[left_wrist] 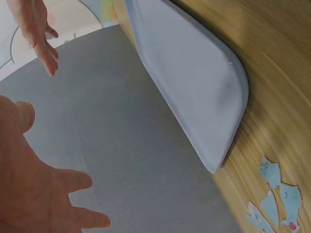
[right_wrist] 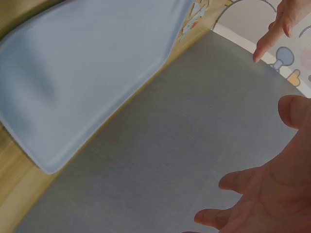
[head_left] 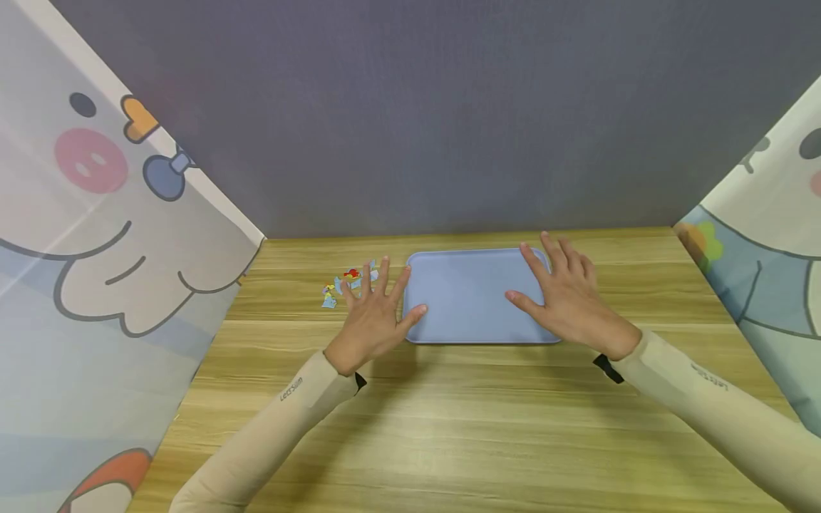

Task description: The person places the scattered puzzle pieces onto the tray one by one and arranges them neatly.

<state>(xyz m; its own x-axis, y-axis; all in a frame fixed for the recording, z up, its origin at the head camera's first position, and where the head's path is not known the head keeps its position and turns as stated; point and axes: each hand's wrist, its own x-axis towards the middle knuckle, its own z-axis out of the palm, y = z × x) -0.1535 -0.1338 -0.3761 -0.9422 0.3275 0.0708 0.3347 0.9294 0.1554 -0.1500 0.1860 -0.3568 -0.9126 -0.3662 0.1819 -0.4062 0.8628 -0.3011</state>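
A pale blue rectangular tray lies flat on the wooden table, its inside bare. My left hand, fingers spread, hovers over the tray's left edge and holds nothing. Across from it, my right hand is spread above the tray's right end, also with nothing in it. Several small, flat, irregular pieces, light blue with red and yellow prints, lie left of the tray, partly hidden behind the left fingers in the head view. The left wrist view shows these pieces close to the tray's corner.
A grey panel rises along the table's back edge. Cartoon-printed sheets hang at the left and at the right. The wood-grain table extends in front of the tray.
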